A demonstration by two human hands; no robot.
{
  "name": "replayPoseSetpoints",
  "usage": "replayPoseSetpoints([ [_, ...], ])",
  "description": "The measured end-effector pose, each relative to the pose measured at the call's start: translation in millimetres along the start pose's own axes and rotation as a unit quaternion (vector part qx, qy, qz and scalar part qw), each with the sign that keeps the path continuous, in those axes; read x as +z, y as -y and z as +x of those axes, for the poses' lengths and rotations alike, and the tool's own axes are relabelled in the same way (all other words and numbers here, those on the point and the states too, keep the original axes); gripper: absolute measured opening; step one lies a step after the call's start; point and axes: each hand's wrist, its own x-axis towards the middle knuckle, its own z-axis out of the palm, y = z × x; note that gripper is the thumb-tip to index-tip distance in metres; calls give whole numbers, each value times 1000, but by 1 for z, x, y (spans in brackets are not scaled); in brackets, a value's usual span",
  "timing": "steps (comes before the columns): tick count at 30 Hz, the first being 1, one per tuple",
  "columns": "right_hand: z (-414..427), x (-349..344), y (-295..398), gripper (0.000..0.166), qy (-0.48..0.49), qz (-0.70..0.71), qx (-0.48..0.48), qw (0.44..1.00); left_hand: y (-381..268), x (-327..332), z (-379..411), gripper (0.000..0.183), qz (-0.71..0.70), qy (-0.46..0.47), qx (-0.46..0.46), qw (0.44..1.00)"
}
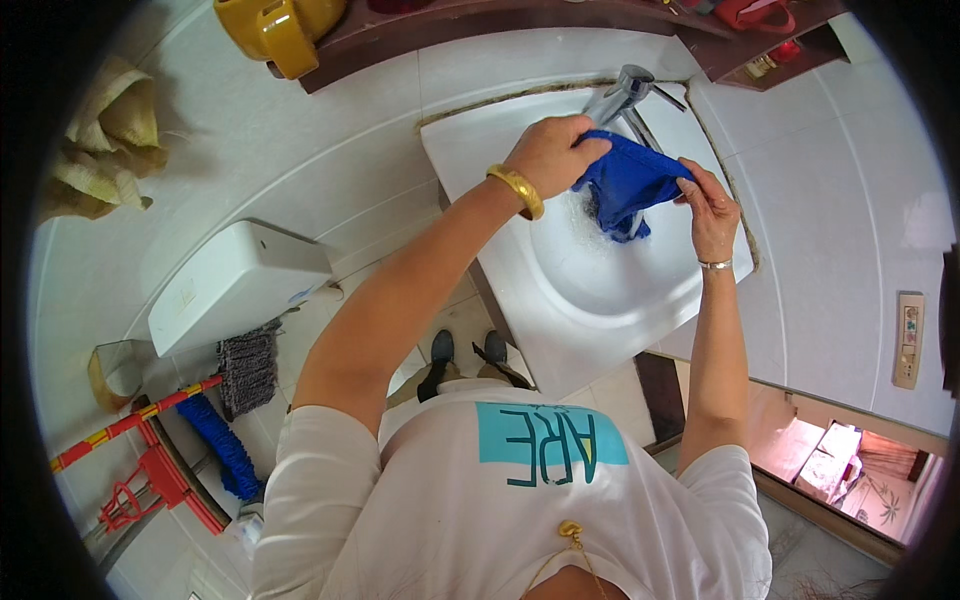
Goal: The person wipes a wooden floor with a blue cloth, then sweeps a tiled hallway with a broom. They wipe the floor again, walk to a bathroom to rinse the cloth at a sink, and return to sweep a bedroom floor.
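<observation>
A wet blue cloth [634,176] is stretched between my two hands over a white washbasin [517,277]. My left hand [551,154], with a gold bangle at the wrist, pinches the cloth's upper left edge just in front of the chrome faucet [626,90]. At the cloth's right corner, my right hand [709,206] grips it between thumb and fingers; a silver bracelet circles that wrist. The cloth's lower part hangs bunched into the bowl, where water splashes beside it. The faucet's outlet and the top of the stream are hidden behind the cloth and left hand.
A dark red shelf [420,45] bearing a yellow mug-like container [289,34] runs above the basin. To the left are a white cistern [232,285], mops including a blue one [217,442], and a hanging yellowish towel [112,142]. A switch panel [909,340] is on the right wall.
</observation>
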Motion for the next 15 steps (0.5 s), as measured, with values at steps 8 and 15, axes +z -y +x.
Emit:
replayPoseSetpoints([
  [8, -17, 2, -43, 9, 99, 31, 168, 980, -8, 14, 20, 26, -146, -42, -5, 988],
  [15, -28, 12, -47, 9, 73, 81, 154, 982, -21, 2, 26, 24, -129, -46, 44, 990],
])
